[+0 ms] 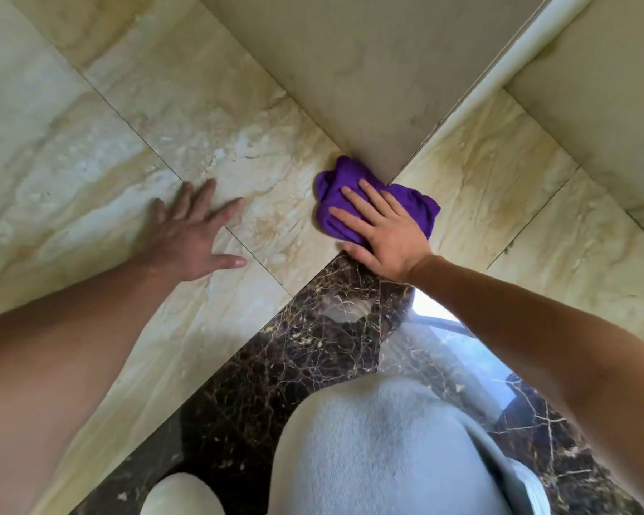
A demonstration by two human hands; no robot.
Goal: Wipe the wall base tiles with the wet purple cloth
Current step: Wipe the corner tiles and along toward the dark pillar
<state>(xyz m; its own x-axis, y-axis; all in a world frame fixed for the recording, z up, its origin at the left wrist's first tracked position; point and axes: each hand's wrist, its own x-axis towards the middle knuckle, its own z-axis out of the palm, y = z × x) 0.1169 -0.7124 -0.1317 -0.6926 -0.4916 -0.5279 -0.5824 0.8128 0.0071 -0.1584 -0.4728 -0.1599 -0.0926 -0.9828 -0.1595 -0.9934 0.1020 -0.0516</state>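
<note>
A crumpled purple cloth is pressed into the corner where two runs of beige marbled wall base tiles meet. My right hand lies flat on the cloth, fingers spread, holding it against the tiles just above the floor line. Part of the cloth sticks out beyond my fingertips and to the right. My left hand rests flat and spread on the left tile run, about a hand's width from the cloth, with nothing in it.
A dark brown veined marble floor fills the corner below the tiles. My knees in light grey trousers are low at the centre. Plain beige wall rises above the tiles, with a white vertical strip to the right.
</note>
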